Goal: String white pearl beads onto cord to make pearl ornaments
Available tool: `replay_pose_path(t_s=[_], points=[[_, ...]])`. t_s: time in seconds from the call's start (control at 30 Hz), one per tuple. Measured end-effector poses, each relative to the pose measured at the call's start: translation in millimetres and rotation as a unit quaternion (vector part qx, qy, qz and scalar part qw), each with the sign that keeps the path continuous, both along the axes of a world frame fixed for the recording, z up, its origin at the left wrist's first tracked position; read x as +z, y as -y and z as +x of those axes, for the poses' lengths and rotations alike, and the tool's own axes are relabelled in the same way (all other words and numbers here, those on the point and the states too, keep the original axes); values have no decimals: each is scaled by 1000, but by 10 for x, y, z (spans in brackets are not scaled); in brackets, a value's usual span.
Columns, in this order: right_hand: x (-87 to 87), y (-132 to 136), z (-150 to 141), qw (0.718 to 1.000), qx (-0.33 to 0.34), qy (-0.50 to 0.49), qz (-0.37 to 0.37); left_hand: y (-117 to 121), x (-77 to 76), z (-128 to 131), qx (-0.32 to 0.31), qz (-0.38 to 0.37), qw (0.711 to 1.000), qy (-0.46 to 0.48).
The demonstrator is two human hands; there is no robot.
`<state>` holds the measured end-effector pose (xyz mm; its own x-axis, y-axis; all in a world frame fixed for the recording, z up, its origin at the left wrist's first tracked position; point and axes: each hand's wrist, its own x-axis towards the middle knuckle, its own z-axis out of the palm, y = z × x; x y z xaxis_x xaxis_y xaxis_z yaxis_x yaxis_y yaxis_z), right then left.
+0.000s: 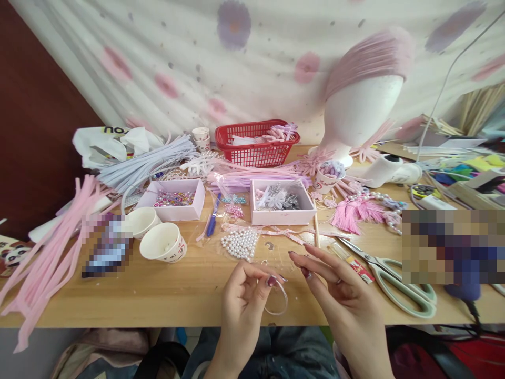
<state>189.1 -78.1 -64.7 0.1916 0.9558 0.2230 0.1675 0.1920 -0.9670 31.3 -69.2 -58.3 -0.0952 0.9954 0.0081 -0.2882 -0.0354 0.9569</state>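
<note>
Between thumb and fingertips, my left hand [246, 295] pinches a thin whitish loop [286, 301] that looks like cord or wire; it curves down over the table's front. To its right, my right hand [347, 297] has its fingers stretched out and apart, and I see nothing in them. Just beyond both hands lies a clear bag of white pearl beads [239, 244]. A pink measuring tape [276, 230] runs behind the beads. Large scissors [398, 281] with pale green handles lie right of my right hand.
Two paper cups [163, 243] stand left of the beads. A box of colourful gems [189, 211] and a box with butterflies [284, 217] sit behind. Further back are a red basket [252, 155] and a white mannequin head [359, 108]. Pink stems [51, 252] overhang the left edge.
</note>
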Motion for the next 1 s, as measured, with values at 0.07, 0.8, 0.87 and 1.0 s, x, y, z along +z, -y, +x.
replay_pose_path(t_s=[0.07,0.8,0.87,1.0], points=[[25,-12,-9,999,10,-42,-13,7,4,0,-6,-1,1000,11],[122,137,-129,976,66,182,96,-96,238,-67,-61,17,984,-168],[136,137,-115,969,63,216,104,-105,245,-68,-69,7,986,-151],[134,143,-97,958,70,258,101,-110,235,-50,-78,2,986,-148]])
